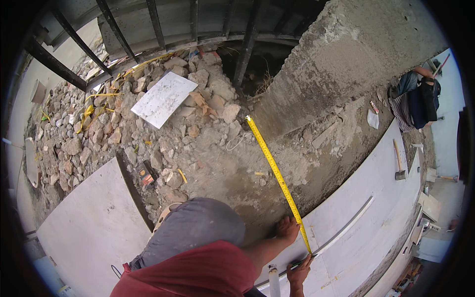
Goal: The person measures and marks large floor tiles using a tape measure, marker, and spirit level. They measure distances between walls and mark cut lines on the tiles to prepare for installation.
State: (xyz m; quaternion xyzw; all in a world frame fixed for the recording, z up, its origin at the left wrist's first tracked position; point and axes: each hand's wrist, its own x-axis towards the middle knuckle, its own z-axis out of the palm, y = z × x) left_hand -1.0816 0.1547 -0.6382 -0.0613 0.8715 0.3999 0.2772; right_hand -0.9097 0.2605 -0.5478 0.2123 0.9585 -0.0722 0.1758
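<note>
A yellow tape measure (278, 173) stretches from the rubble beside the broken concrete slab to the pale board (346, 247) at my right. My left hand (287, 230) is on the board with its fingers curled against the tape's edge. Lower down, my right hand (299, 272) is closed at the tape's near end, around a thin dark stick-like tool (295, 265) that looks like a pencil. The tape's case is not visible. A long pale metal strip (344, 228) lies along the board and passes by my right hand. Beside that hand stands a whitish tube (273, 281).
Stones and rubble (74, 143) spread across the left, below black metal bars (156, 24). A white tile (165, 99) lies on them. The concrete slab (341, 64) rises at the back. A hammer (399, 161) rests on the board; another person (418, 99) crouches at far right.
</note>
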